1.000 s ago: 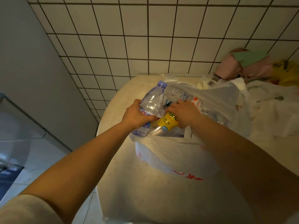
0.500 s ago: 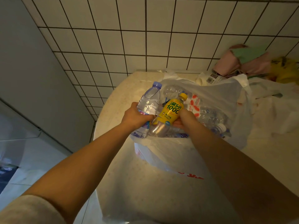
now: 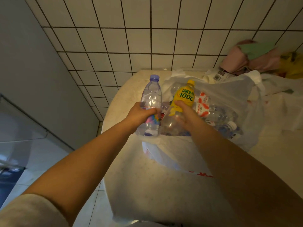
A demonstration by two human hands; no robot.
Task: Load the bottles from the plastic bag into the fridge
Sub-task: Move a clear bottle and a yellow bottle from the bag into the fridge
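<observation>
We hold one bottle in each hand above the open plastic bag point(image 3: 229, 95), which lies on the pale counter point(image 3: 124, 95) against the tiled wall point(image 3: 147, 38). Our left hand point(image 3: 139, 114) grips the clear water bottle point(image 3: 151, 102) with the purple cap around its middle, fingers curled round the label; the bottle stands nearly upright, just left of the bag's mouth. Our right hand point(image 3: 186, 113) grips the yellow-labelled bottle point(image 3: 182, 104) at its waist, the thumb across the front of the label and the fingers wrapped behind the clear lower body.

Compared with half a second ago, the yellow-labelled bottle has come up out of the bag: then it lay tilted with its base low among the others, and now it stands more upright beside the water bottle, its yellow cap level with the bag's upper edge. A second ago our right hand covered it from above inside the bag. The water bottle has risen slightly too, and the two bottles now sit side by side, close but with a narrow gap at the shoulders.

More bottles point(image 3: 213, 112) remain lying in the bag, some with red-and-white labels, one with a white cap at the near right. Pink and green cloth point(image 3: 249, 54) is heaped at the far right of the counter.
</observation>
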